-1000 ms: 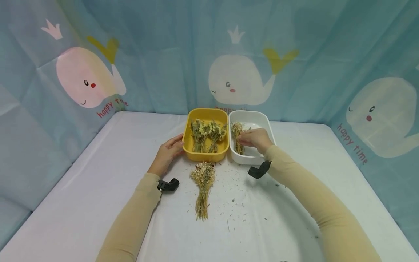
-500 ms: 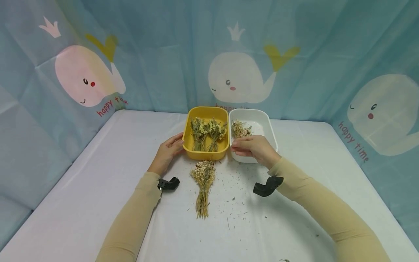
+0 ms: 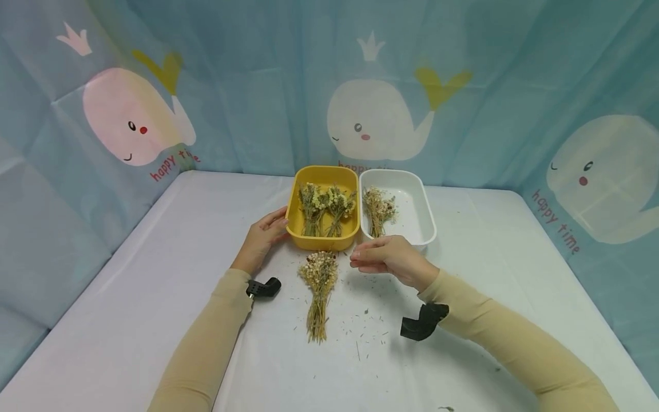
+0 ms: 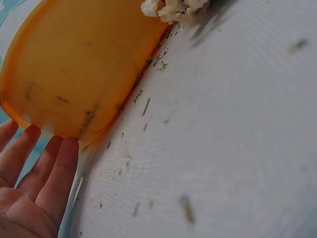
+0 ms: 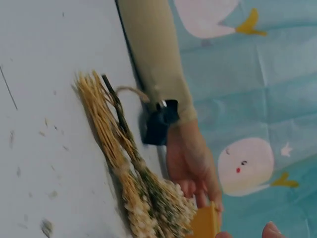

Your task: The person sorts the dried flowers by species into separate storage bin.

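Observation:
My left hand (image 3: 264,237) rests with its fingertips against the left side of the yellow box (image 3: 321,245); in the left wrist view its fingers (image 4: 59,168) are extended along the box wall. Two bunches of dried flowers (image 3: 337,207) with pale yellow heads lie inside that box. My right hand (image 3: 393,258) is just in front of the white box (image 3: 419,232), fingers loosely bent and holding nothing. Inside the white box, a dried flower bunch (image 3: 377,210) lies along the left wall. Another dried bunch (image 3: 320,294) lies on the table between my hands, heads toward the yellow box.
Small bits of stem and leaf (image 3: 366,312) are scattered over the white table (image 3: 412,366). The two boxes stand side by side near the back edge. A blue curtain (image 3: 268,114) with whale prints encloses the table. Black cameras (image 3: 424,321) sit on both wrists.
My right hand has let go of the dried flower bunch in the white box and drawn back toward me, out over the front rim. The left hand has stayed at the yellow box.

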Demonstrator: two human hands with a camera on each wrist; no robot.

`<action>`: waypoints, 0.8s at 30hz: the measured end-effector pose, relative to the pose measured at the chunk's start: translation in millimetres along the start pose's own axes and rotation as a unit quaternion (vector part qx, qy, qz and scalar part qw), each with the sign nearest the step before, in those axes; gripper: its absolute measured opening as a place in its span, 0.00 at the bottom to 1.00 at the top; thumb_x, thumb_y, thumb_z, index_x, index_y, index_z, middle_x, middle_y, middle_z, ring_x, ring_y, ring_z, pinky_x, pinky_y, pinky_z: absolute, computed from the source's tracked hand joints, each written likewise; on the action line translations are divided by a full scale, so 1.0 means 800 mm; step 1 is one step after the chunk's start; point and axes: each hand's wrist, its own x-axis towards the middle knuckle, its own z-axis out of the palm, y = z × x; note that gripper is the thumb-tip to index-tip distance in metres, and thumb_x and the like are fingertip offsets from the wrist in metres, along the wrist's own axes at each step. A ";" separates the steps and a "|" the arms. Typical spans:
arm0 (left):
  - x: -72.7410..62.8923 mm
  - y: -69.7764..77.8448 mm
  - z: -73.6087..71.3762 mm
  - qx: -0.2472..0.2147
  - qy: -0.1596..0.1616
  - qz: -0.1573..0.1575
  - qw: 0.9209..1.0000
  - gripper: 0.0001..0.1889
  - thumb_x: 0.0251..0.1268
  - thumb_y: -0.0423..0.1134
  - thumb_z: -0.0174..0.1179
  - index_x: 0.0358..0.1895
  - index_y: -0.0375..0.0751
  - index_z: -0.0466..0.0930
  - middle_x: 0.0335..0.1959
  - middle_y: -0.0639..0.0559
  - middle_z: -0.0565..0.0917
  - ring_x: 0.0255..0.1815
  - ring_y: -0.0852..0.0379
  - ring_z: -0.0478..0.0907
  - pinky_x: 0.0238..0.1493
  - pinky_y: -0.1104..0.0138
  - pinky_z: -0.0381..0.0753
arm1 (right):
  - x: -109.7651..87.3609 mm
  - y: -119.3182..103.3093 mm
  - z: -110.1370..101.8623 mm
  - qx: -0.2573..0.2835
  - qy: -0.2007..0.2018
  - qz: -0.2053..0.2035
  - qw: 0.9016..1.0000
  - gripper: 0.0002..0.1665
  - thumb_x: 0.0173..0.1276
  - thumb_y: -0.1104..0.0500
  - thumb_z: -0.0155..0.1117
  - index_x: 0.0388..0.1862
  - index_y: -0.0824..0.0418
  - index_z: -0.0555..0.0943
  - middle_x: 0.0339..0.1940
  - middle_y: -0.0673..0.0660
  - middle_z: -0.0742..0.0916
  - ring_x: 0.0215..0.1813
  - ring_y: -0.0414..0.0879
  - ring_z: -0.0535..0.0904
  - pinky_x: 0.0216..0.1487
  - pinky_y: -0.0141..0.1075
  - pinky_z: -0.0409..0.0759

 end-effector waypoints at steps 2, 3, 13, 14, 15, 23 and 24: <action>-0.001 0.000 0.000 0.002 0.001 0.000 1.000 0.29 0.76 0.47 0.55 0.76 0.50 0.62 0.76 0.49 0.68 0.74 0.52 0.68 0.67 0.67 0.78 | 0.000 0.006 0.006 0.003 -0.011 0.012 1.000 0.20 0.70 0.69 0.61 0.57 0.82 0.76 0.43 0.64 0.91 0.40 0.43 0.89 0.49 0.36 0.89; -0.001 0.001 0.000 0.001 0.001 0.000 1.000 0.29 0.76 0.47 0.55 0.76 0.50 0.62 0.76 0.50 0.68 0.74 0.52 0.68 0.67 0.67 0.78 | 0.000 0.010 0.009 0.001 -0.016 0.018 1.000 0.20 0.71 0.69 0.60 0.57 0.82 0.76 0.42 0.64 0.91 0.40 0.43 0.89 0.49 0.36 0.89; -0.003 -0.001 0.002 -0.007 0.003 -0.001 1.000 0.29 0.76 0.46 0.56 0.76 0.46 0.63 0.76 0.47 0.68 0.73 0.48 0.69 0.64 0.70 0.80 | -0.002 0.045 0.040 -0.001 -0.049 0.062 0.997 0.17 0.69 0.68 0.63 0.53 0.79 0.80 0.42 0.63 0.91 0.41 0.45 0.90 0.48 0.35 0.89; -0.004 -0.001 0.003 -0.008 0.002 -0.001 1.000 0.29 0.76 0.46 0.56 0.76 0.46 0.63 0.76 0.47 0.68 0.73 0.48 0.69 0.64 0.70 0.80 | -0.002 0.048 0.043 0.001 -0.053 0.069 0.996 0.18 0.68 0.68 0.64 0.53 0.79 0.80 0.42 0.63 0.91 0.41 0.45 0.90 0.48 0.35 0.89; -0.004 -0.001 0.003 -0.010 0.002 -0.003 1.000 0.29 0.76 0.45 0.56 0.76 0.45 0.63 0.75 0.47 0.68 0.73 0.49 0.69 0.64 0.71 0.80 | -0.002 0.050 0.046 0.005 -0.057 0.075 0.996 0.18 0.68 0.68 0.64 0.53 0.79 0.80 0.42 0.63 0.91 0.41 0.45 0.90 0.48 0.35 0.89; -0.003 -0.001 0.003 -0.004 0.000 0.005 1.000 0.29 0.77 0.44 0.54 0.76 0.45 0.62 0.76 0.45 0.67 0.75 0.49 0.67 0.65 0.71 0.79 | 0.000 0.054 0.058 0.042 -0.082 0.095 0.991 0.19 0.70 0.69 0.61 0.57 0.78 0.78 0.47 0.65 0.90 0.46 0.47 0.89 0.52 0.36 0.88; -0.002 0.000 0.002 -0.003 -0.001 0.007 1.000 0.29 0.77 0.43 0.54 0.77 0.45 0.62 0.76 0.46 0.67 0.75 0.50 0.67 0.65 0.71 0.78 | 0.000 0.055 0.059 0.045 -0.084 0.095 0.991 0.19 0.71 0.69 0.60 0.57 0.78 0.78 0.47 0.65 0.90 0.47 0.48 0.89 0.53 0.36 0.88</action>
